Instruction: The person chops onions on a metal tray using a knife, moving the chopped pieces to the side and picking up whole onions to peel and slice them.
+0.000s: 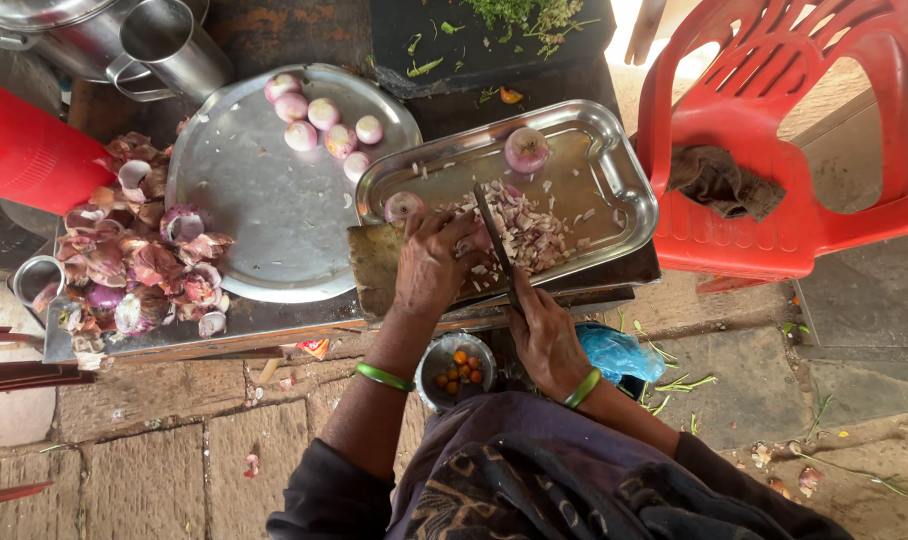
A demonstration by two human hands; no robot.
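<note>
My right hand (546,338) grips a knife (496,243) whose blade angles up over a pile of chopped onion (526,232). My left hand (432,262) presses down on an onion piece at the blade, on a worn wooden board (374,262). The chopped bits spill into a rectangular steel tray (614,170), which also holds a peeled half onion (526,149) and another onion piece (402,205) near my left hand. Both wrists wear green bangles.
A round steel plate (264,200) holds several peeled onions (319,122). Onion skins (139,260) are heaped at the left. A small bowl (456,368) of orange bits sits below the table edge. A red plastic chair (774,140) with a cloth stands at right; steel jugs (169,45) at top left.
</note>
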